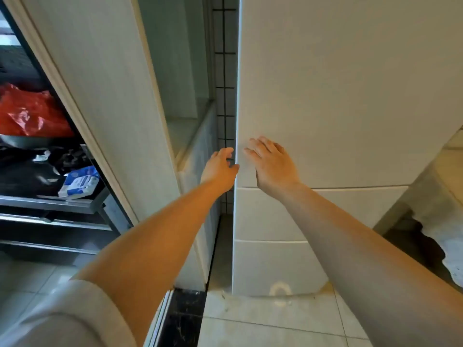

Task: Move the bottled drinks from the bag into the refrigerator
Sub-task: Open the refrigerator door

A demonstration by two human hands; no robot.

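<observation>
A tall white refrigerator [338,96] fills the right half of the view, with its upper door and two lower drawers closed. My left hand [219,167] reaches to the upper door's left edge, fingers curling around it at the narrow gap beside the fridge. My right hand [271,164] lies flat on the door's front near that same edge, fingers straight. Neither hand holds anything. No bottles show. A red plastic bag [30,111] lies on a shelf at the far left.
A white cabinet side panel [107,96] stands left of the fridge, with a dark-grouted tiled wall [225,96] behind the gap. The open shelving at far left holds a blue-white packet [80,182]. Pale floor tiles [263,321] lie below.
</observation>
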